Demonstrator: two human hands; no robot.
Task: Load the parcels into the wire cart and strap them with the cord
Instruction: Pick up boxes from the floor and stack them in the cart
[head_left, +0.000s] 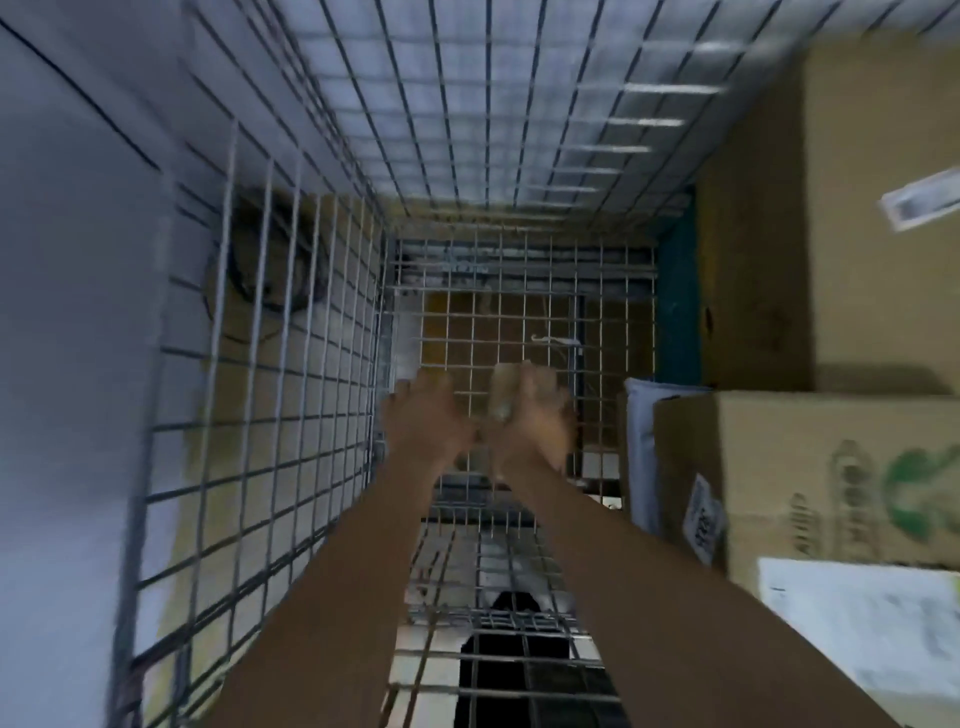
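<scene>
The view looks straight down into the wire cart (270, 395), a deep box of thin grey metal rods that cross in a square grid on the walls and on the bottom. Both bare arms reach down inside it. The left hand (423, 415) is released, with fingers spread and holding nothing; it hangs near the bottom grid. The right hand (535, 421) is just beside it and seems to be against a small light-brown object (506, 389), but the picture is blurred and I cannot tell if the fingers grasp it.

The parcels stand at the right side of the cart. A tall cardboard box (831, 208) of plain brown, matte board carries a white label. In front of it is a lower cardboard box (779, 457) with green print and a small sticker. A white flat package (641, 457) stands upright between this box and the hands.
</scene>
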